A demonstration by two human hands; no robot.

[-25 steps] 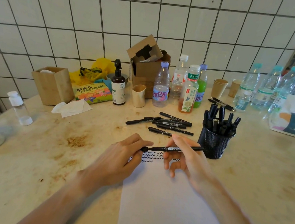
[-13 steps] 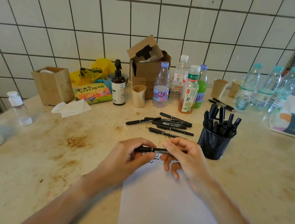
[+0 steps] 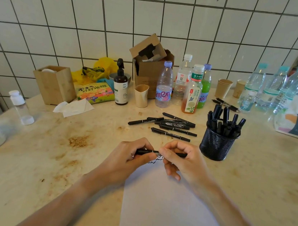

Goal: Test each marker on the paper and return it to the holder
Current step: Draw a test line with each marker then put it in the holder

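Markers are what this job turns on, and one black marker [image 3: 155,152] lies level between a person's two hands, held just above the top edge of a white sheet of paper [image 3: 170,209] on a stained beige counter [image 3: 25,163]. Going from left to right: the left hand [image 3: 129,159] has its fingers curled tightly around the marker's left end, and the right hand [image 3: 181,162] pinches the barrel with thumb and forefinger, the right end poking out beyond the knuckles. Whether the cap is on or off I cannot tell, since the fingers hide both ends. Under the hands, a few black wavy test lines [image 3: 157,160] show on the paper, so some testing is already done. Beyond the hands, near the middle of the counter, a loose pile of markers [image 3: 169,125] lies flat, and these look to be the ones not yet tested. To the right stands a black mesh holder [image 3: 217,145], upright and crowded with markers, near the right hand but not touching it. Judging from this, the task seems past its midpoint: many markers are back in the holder, one is in hand, and roughly a handful remain on the counter.
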